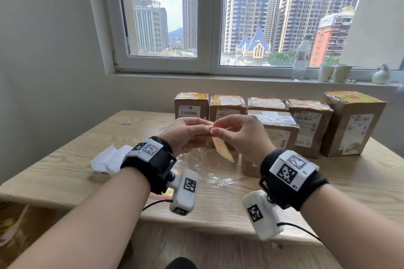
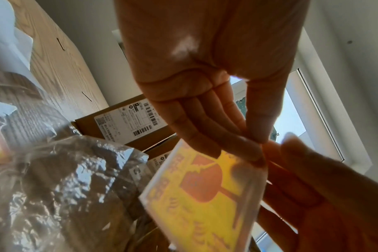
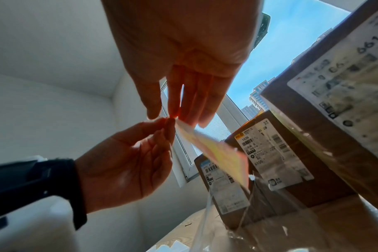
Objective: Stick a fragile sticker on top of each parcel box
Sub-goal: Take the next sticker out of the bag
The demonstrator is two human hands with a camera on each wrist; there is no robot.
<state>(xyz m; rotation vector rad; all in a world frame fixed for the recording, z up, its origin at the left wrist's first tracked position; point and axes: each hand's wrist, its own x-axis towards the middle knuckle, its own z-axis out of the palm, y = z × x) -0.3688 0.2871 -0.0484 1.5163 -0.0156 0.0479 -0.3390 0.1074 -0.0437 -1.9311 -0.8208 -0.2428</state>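
A yellow and red fragile sticker (image 1: 223, 149) on its white backing hangs between my two hands above the table. My left hand (image 1: 189, 133) pinches its top corner, and my right hand (image 1: 237, 134) pinches the same corner from the other side. The sticker's printed face (image 2: 207, 199) shows in the left wrist view, its edge (image 3: 216, 153) in the right wrist view. Several brown parcel boxes (image 1: 227, 107) stand in a row behind; those at the back carry yellow stickers on top. A nearer box (image 1: 277, 129) sits right behind my right hand.
Crumpled clear plastic wrap (image 1: 209, 170) lies on the wooden table (image 1: 65, 166) under my hands. White backing paper (image 1: 107, 159) lies at the left. More stickers (image 1: 162, 195) peek out under my left wrist. A water bottle (image 1: 301, 59) and small pots stand on the windowsill.
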